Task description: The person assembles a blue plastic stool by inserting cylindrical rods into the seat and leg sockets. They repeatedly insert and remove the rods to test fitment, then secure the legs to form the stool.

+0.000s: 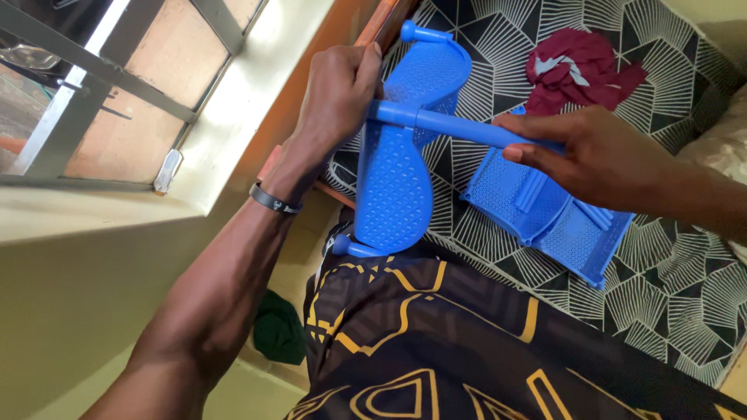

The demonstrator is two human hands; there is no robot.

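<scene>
My left hand [338, 89] grips the edge of a blue perforated plastic shelf panel [397, 179], held upright on its side over the bed. My right hand [591, 148] holds a blue plastic rod [451, 123] whose end meets a socket on that panel. More blue perforated panels and rods [545, 214] lie stacked flat on the bedsheet under my right hand. A black band sits on my left wrist [272, 201].
The bed carries a black sheet with white geometric lines [669, 264]. A maroon cloth [580, 66] lies bunched at the far side. A window with metal bars [117, 78] and a sill is on the left. A dark green cloth [278, 330] lies on the floor.
</scene>
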